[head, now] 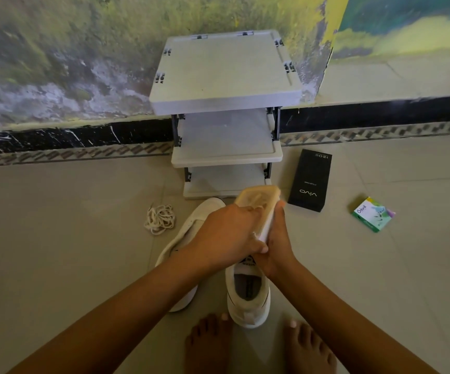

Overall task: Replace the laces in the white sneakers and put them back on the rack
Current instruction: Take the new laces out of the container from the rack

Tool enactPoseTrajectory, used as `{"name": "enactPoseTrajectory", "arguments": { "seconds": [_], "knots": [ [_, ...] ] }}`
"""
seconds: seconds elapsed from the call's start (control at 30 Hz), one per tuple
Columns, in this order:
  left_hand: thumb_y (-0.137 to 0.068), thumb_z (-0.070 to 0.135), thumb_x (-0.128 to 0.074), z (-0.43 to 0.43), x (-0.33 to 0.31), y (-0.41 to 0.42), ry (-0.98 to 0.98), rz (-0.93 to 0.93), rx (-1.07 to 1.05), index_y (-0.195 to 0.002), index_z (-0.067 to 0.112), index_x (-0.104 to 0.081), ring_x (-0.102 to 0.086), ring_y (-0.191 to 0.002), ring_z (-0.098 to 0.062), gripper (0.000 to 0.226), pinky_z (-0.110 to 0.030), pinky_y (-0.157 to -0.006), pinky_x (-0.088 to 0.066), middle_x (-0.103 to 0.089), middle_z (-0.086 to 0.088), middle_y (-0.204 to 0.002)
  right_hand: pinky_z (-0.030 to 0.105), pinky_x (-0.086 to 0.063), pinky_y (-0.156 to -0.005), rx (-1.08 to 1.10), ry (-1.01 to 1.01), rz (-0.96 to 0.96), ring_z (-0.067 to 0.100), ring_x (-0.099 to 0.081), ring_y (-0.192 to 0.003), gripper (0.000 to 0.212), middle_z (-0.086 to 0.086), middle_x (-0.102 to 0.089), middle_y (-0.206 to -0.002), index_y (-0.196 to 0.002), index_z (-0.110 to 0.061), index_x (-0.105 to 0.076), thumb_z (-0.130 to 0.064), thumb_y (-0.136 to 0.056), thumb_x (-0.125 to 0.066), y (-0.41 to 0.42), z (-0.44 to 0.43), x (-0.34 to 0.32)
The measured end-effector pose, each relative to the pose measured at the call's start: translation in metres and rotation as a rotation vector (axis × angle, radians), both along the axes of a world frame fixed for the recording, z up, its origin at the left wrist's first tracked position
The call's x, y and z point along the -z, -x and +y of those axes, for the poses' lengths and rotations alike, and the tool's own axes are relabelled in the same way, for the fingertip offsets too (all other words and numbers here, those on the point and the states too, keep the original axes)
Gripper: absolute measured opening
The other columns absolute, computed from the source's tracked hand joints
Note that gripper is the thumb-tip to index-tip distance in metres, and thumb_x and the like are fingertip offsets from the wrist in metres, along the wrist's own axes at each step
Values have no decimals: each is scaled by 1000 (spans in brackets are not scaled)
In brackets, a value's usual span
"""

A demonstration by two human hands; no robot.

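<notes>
Both hands hold up a tan-soled white sneaker part [257, 202], its sole turned toward me. My left hand [229, 233] grips it from the left, and my right hand [279, 238] grips its white edge from the right. Just below the hands a white sneaker [246, 298] stands on the floor with its opening up. I cannot tell if the raised sole belongs to it. Another white sneaker [188, 230] lies to the left, partly under my left arm. A loose bundle of white laces [160, 220] sits on the tiles. The grey three-shelf rack [226, 76] stands against the wall.
A black vivo box [310, 179] lies right of the rack, and a green Odonil box [372, 214] farther right. My bare feet [207, 344] are at the bottom edge. A black skirting strip [70, 136] runs along the wall.
</notes>
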State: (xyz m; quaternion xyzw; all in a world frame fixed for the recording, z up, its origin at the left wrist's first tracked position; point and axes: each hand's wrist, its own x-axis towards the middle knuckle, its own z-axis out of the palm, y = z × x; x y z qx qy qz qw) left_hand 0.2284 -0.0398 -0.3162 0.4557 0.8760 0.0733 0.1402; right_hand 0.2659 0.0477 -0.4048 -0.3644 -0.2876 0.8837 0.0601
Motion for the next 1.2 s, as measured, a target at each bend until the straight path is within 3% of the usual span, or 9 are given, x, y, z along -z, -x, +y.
{"name": "enactPoseTrajectory", "arguments": {
  "seconds": [0.1, 0.27, 0.4, 0.5, 0.63, 0.7, 1.03, 1.1, 1.2],
  "knots": [
    [-88, 45, -57, 5, 6, 4, 64, -8, -50, -142, 23, -32, -45, -122, -21, 64, -30, -93, -37, -46, -5, -138, 46, -49, -90, -118, 31, 41, 34, -53, -116, 70, 19, -54, -130, -136, -13, -43, -63, -89, -28, -5, 6, -7],
    [-82, 42, -66, -2, 13, 12, 36, -7, 23, -141, 22, -37, -40, -125, -19, 69, -34, -96, -41, -45, 0, -140, 35, -58, -70, -206, -83, 80, 29, -60, -111, 68, 14, -59, -125, -127, -14, -51, -63, -84, -34, -5, 11, -7],
    [-80, 33, -71, -16, 21, 21, -270, -345, -63, -127, 20, -58, -49, -122, -12, 50, -19, -97, -36, -55, 3, -134, 34, -58, -69, -166, -201, 151, 24, -69, -94, 46, 9, -72, -102, -112, -18, -59, -53, -92, -36, -10, 19, 1],
    [-80, 31, -72, -31, 31, 38, -549, -454, -305, -130, 28, -54, -49, -117, -6, 53, -18, -89, -40, -52, 8, -134, 34, -58, -71, -116, -218, 177, 22, -69, -95, 41, 5, -73, -101, -111, -22, -59, -50, -94, -35, -8, 26, 4],
    [-76, 34, -72, -42, 41, 43, -574, -1076, -401, -118, 56, -45, -59, -114, -15, 54, -30, -85, -53, -60, 1, -127, 29, -57, -66, -122, -271, 194, 19, -69, -94, 41, 1, -73, -100, -111, -25, -59, -50, -96, -31, -2, 27, 2],
    [-76, 27, -71, -43, 50, 41, -661, -1285, -414, -116, 53, -46, -64, -108, -20, 54, -30, -82, -55, -67, -2, -117, 26, -56, -64, -118, -371, 144, 15, -70, -89, 38, -3, -74, -92, -105, -27, -60, -49, -97, -31, 0, 27, 3],
    [-71, 15, -73, -44, 74, 41, -668, -1338, -418, -125, 37, -39, -65, -105, -27, 67, -38, -88, -54, -69, -12, -109, 35, -55, -74, -171, -522, 0, 20, -65, -89, 31, 4, -67, -98, -91, -24, -60, -42, -98, -35, 0, 28, -2],
    [-71, 24, -75, -43, 70, 42, -607, -1306, -448, -126, 33, -41, -65, -106, -26, 66, -40, -90, -53, -69, -11, -111, 43, -52, -85, -149, -537, -58, 26, -62, -93, 33, 8, -63, -99, -88, -23, -57, -41, -99, -32, 2, 26, -5],
    [-81, 52, -58, -27, 56, 49, -689, -1218, -556, -119, 25, -54, -67, -99, -21, 47, -34, -82, -56, -70, -5, -107, 34, -54, -74, -104, -670, -116, 20, -64, -84, 46, 2, -65, -85, -83, -22, -59, -47, -99, -24, 4, 21, -3]
  ]
}}
